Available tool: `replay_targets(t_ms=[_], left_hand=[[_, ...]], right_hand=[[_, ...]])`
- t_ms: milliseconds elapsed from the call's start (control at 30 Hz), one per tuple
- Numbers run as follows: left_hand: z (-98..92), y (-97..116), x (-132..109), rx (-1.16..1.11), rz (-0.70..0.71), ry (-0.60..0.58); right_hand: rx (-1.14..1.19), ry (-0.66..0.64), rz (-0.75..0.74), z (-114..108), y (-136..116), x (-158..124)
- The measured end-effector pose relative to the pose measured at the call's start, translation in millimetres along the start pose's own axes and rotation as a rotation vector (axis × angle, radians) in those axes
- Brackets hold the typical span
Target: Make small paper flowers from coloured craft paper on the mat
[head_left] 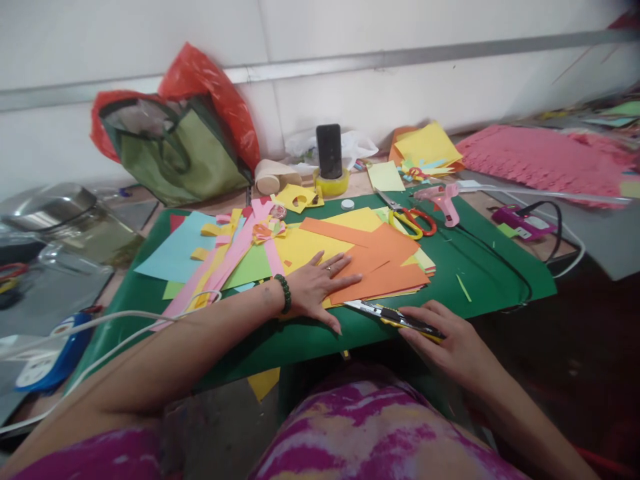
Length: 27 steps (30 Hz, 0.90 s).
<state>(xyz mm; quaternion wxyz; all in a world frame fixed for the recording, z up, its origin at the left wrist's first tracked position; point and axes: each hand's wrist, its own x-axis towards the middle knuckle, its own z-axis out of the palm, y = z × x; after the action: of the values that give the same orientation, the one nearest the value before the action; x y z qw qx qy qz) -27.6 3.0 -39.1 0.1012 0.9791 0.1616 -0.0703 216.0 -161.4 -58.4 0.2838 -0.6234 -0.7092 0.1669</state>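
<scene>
Paper (387, 277), orange and bendy-looking, lies on the green desk (485, 263) under my spread left grip (311, 287). My right grip (450, 340) is curled round the cutter's (387, 313) stiff-looking handle (423, 326), the safe end.

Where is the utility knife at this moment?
In the head view, the utility knife is below and right of centre, in the right hand, its blade by the near edge of the orange paper.

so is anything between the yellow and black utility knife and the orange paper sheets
Nothing visible; the knife in the right hand has its blade tip at the near edge of the orange sheets, near the left hand.
</scene>
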Motion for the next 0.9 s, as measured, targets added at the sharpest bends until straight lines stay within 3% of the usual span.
replay_targets(t_ms=[500, 900], left_hand=[[-0.1, 4, 0, 0.066, -0.027, -0.006], [-2.7, 6, -2, 0.093, -0.062, -0.021]], right_hand=[[0.045, 0.004, -0.040, -2, 6, 3], [0.033, 0.083, -0.079, -4, 16, 7]])
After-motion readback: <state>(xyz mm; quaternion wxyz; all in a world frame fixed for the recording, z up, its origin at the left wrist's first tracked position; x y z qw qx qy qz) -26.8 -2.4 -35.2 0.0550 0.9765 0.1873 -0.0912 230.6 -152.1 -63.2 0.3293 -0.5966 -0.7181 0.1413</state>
